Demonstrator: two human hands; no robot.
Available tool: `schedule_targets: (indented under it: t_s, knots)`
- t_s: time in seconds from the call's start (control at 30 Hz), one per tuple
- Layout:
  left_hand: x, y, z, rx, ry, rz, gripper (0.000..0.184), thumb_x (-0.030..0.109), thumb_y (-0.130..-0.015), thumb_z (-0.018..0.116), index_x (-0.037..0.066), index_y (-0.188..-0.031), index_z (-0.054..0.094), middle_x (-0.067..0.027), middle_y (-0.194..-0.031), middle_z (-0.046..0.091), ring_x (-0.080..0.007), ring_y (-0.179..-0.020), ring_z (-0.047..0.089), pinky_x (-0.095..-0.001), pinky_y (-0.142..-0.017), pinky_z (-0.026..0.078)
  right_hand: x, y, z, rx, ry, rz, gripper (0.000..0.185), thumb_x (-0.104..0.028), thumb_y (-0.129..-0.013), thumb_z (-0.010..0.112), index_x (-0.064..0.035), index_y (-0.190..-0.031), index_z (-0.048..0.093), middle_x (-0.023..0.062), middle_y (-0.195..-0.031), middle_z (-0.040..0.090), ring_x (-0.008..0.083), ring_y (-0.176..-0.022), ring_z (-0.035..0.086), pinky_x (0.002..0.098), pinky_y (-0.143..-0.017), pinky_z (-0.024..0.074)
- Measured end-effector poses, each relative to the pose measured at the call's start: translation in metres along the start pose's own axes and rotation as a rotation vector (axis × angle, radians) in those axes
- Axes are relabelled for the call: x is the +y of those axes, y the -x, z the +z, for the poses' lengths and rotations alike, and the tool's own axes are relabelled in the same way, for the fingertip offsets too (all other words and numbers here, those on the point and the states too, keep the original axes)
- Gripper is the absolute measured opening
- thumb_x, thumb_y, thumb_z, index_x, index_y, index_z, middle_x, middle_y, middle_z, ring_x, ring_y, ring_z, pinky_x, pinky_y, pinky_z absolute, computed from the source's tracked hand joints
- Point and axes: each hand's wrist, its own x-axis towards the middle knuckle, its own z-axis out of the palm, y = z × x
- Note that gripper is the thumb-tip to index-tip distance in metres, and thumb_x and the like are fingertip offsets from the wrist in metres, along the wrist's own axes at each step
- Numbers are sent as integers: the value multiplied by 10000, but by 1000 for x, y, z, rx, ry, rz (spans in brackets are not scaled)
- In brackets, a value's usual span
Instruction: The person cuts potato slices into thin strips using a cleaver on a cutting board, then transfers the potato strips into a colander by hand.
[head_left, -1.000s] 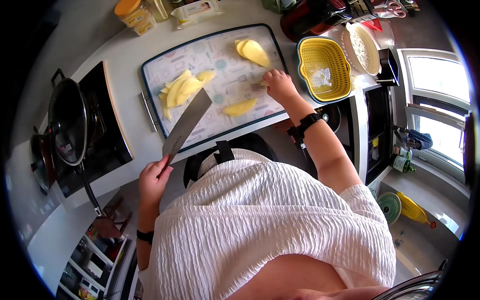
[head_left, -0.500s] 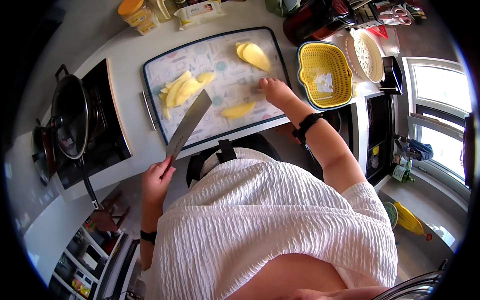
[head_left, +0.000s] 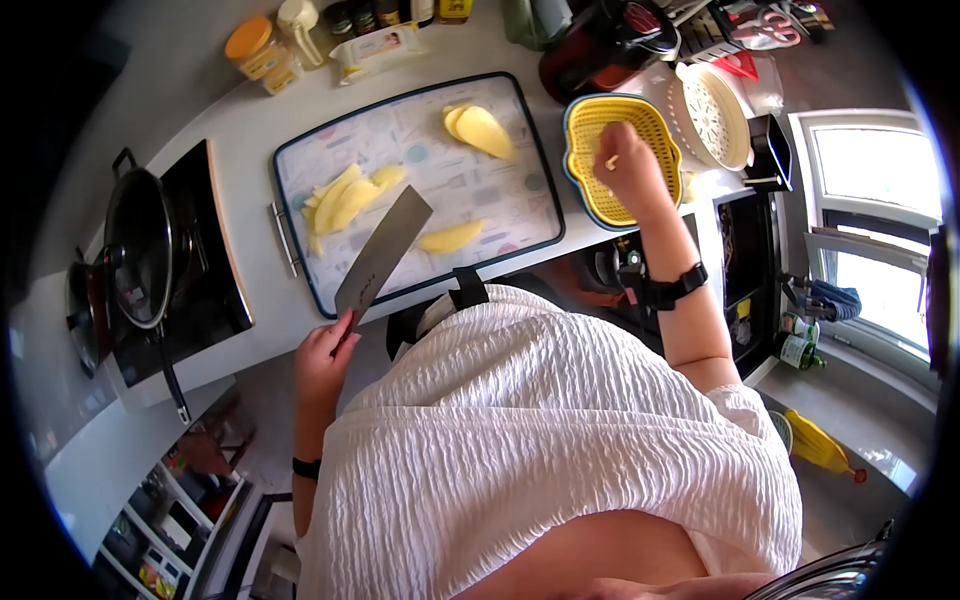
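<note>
My left hand (head_left: 325, 357) is closed around the handle of a cleaver (head_left: 386, 248), its broad blade angled up and to the right over the cutting board (head_left: 400, 130). On the patterned board lie a heap of pale yellow slices (head_left: 342, 202), which look like potato, a single slice (head_left: 452, 237) near the front edge and several overlapping slices (head_left: 482, 131) at the back right. Over the yellow basket (head_left: 655, 113), my right hand (head_left: 635, 180) has its fingers drawn together. A small pale bit shows at the fingertips, too small to name.
A black pan (head_left: 140, 245) sits on the dark hob (head_left: 205, 285) at the left. Behind the board are an orange-lidded jar (head_left: 262, 55) and a wipes packet (head_left: 380, 52). A dark red appliance (head_left: 600, 50) and a cream strainer (head_left: 708, 115) stand around the basket.
My right hand has moved right, from the board's right side to above the yellow basket. The cleaver stays in my left hand, its blade shifted slightly right. The whole view has shifted a little.
</note>
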Motion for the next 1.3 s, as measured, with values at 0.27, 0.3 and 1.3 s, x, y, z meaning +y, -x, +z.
schedule_targets:
  t_s: [0.27,0.3,1.3]
  knots:
    - [4,-39,43,-4,-138,211,355,152,-820,742,139,-1171,694,-107,-853,646,-275,-759,617,-360,-688,496,140,13,8,-100,97,302,365,-107,-756,695,-19,-1083,558,150,-899,668,344,-881,650,398,-782,512]
    - [6,-47,48,-7,-166,244,358,162,-815,745,159,-1169,697,-101,-848,641,-277,-761,616,-366,-690,497,145,17,12,-122,66,311,394,-114,-753,702,-18,-1108,561,147,-921,673,339,-903,652,393,-799,514]
    - [-38,-110,114,47,-355,313,570,233,-737,783,170,-1270,593,-118,-882,629,-331,-876,591,-449,-772,472,24,-133,41,243,-1127,512,555,-163,-838,752,-144,-1277,413,84,-1361,463,361,-1282,412,669,-837,470]
